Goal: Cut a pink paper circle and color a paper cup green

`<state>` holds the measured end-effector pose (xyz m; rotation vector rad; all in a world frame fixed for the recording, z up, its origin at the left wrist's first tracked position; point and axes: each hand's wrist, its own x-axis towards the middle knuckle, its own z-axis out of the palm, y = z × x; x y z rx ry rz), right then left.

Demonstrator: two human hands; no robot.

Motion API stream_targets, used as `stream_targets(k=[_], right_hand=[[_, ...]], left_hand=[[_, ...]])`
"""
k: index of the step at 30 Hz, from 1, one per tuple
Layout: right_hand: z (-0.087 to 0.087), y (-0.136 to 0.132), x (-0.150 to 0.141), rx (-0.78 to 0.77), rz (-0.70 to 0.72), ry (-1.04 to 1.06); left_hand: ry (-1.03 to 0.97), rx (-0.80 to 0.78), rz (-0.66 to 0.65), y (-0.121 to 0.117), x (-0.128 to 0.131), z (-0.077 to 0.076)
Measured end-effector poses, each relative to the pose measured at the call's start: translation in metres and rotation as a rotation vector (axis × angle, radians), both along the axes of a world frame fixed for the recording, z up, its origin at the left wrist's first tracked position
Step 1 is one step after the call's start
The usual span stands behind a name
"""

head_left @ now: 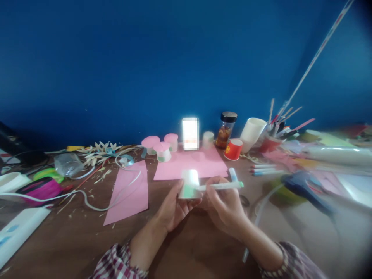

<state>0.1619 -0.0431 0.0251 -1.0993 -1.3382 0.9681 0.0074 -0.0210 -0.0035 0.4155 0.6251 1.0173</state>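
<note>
My left hand [174, 209] is closed around a small white paper cup [189, 178] that has a green patch near its lower edge. In my right hand [225, 205] I grip a white marker pen [223, 186] with a green end pointing right; its other end meets the cup's side near the green. Behind the cup lies a large pink paper sheet [186, 164]. Three small cups with pink round tops, one being this pink-topped cup [163, 152], stand at its back left. A white cup [208, 140] stands at its back right.
A pink strip [128, 193] and a white cable [95, 207] lie on the left. To the right are a red paper cup [233, 149], a dark-lidded jar [226, 131], several markers [266, 170] and a blue glue gun [308, 192]. A bright blurred screen [190, 133] stands behind.
</note>
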Motion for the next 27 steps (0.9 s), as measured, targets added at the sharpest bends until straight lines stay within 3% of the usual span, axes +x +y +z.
stream_targets(k=[17, 24, 27], right_hand=[[0.0042, -0.0011, -0.0014, 0.008, -0.029, -0.021], [-0.0032, -0.0013, 0.0003, -0.002, 0.079, 0.039], [-0.001, -0.0022, -0.0001, -0.009, 0.063, 0.042]], left_hand=[[-0.028, -0.012, 0.011, -0.0012, -0.0004, 0.0027], [-0.011, -0.011, 0.057, -0.0004, 0.0006, 0.0026], [-0.007, -0.018, 0.056, 0.0004, 0.0006, 0.0029]])
